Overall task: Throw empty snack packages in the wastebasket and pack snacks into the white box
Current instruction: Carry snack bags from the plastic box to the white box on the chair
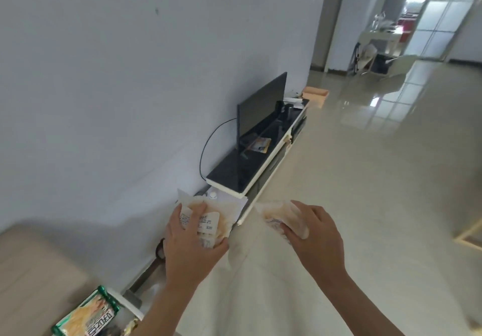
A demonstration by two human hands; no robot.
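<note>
Two snack packets [208, 221] (one per hand [191, 246])

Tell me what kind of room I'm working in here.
Most likely a home living room: a flat screen stands on a low stand against the wall, with glossy floor tiles running toward a glass door.

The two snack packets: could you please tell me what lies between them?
In the head view, nothing links the left packet and right packet; only the TV stand's white edge and floor show behind the gap.
</note>
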